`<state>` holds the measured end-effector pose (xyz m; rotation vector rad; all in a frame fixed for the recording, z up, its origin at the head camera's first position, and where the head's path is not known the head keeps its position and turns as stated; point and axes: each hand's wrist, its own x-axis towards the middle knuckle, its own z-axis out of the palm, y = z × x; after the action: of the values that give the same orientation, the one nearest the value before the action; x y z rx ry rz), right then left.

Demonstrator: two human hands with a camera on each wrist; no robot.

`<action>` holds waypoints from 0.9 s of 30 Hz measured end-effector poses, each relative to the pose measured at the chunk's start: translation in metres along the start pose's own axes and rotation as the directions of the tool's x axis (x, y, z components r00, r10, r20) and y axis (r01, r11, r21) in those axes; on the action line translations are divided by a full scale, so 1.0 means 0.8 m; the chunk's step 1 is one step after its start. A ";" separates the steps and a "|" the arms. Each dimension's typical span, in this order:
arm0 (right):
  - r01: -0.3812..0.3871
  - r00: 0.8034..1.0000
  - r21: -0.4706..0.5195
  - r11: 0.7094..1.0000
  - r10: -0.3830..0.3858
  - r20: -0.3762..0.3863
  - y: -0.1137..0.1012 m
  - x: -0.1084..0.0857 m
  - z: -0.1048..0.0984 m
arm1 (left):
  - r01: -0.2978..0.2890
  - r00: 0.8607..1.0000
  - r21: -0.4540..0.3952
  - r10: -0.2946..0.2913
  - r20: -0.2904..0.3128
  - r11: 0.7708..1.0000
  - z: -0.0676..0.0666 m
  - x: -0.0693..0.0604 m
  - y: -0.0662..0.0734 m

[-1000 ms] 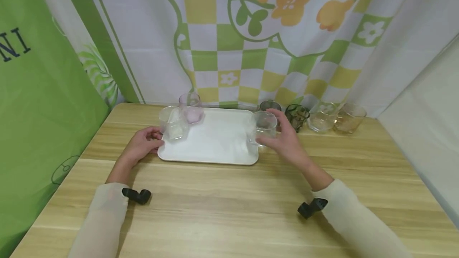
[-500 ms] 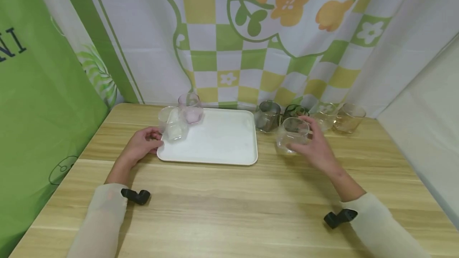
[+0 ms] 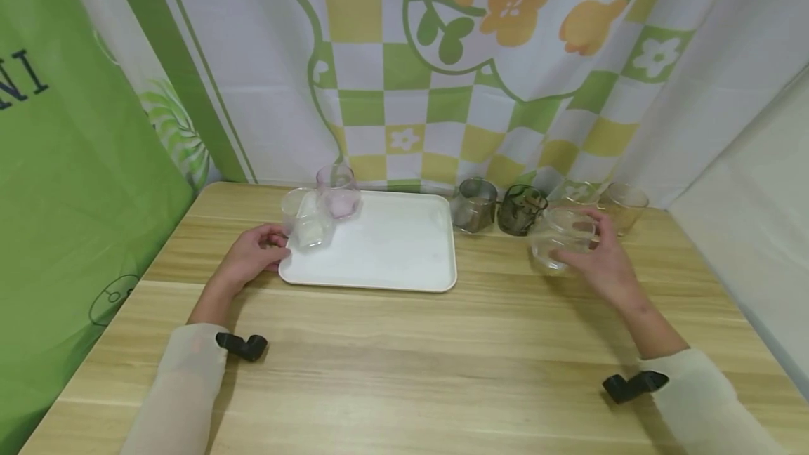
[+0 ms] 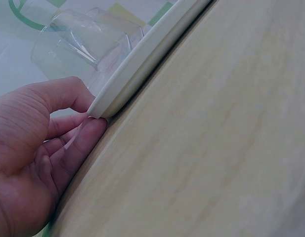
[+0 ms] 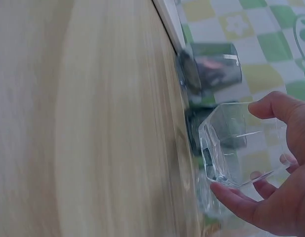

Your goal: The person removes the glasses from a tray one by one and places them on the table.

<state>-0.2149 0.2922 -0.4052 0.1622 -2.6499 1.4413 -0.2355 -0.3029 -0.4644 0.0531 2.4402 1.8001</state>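
Checked curtain (image 3: pixel 360 12) behind, wood table (image 3: pixel 379 371) below. On my feed the right hand (image 3: pixel 603 265) grasps a clear cup (image 3: pixel 555 251), thumb one side, fingers curled on the other; cup roughly upright, can't tell whether its base touches the table. Just behind that grip I get a second clear cup (image 3: pixel 578 193) and an amber cup (image 3: pixel 626 199), both partly hidden. Near, to its left: dark cup (image 3: pixel 522 210), then grey cup (image 3: pixel 475 208), standing by the curtain. Well left of it I have the white tray (image 3: pixel 392 251), left end pinched by the left hand (image 3: pixel 249 256). Just beyond the left grip, on the tray: third clear cup (image 3: pixel 306 220), pink cup (image 3: pixel 337 188), close together.
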 end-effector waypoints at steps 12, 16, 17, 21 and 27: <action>-0.086 0.992 0.001 0.996 0.085 -0.088 0.034 0.009 -0.035 | 0.010 1.000 0.003 -0.010 -0.005 1.000 0.001 0.001 -0.002; -0.093 0.991 -0.003 0.996 0.093 -0.098 0.039 0.008 -0.040 | 0.016 1.000 -0.004 -0.016 -0.001 1.000 0.001 0.000 0.000; -0.096 0.990 -0.006 0.995 0.095 -0.101 0.040 0.007 -0.041 | 0.017 1.000 -0.006 -0.017 -0.001 1.000 0.001 0.000 0.000; -0.124 0.989 -0.023 0.992 0.121 -0.087 0.041 0.006 -0.046 | 0.017 1.000 -0.005 -0.017 -0.001 1.000 0.001 0.000 0.000; -0.143 0.987 -0.028 0.989 0.140 -0.083 0.047 0.008 -0.049 | 0.014 1.000 0.004 -0.014 0.002 1.000 0.000 0.000 -0.001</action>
<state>-0.2249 0.3451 -0.4144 -0.0878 -2.6656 1.4094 -0.2358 -0.3030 -0.4652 0.0378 2.4365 1.7887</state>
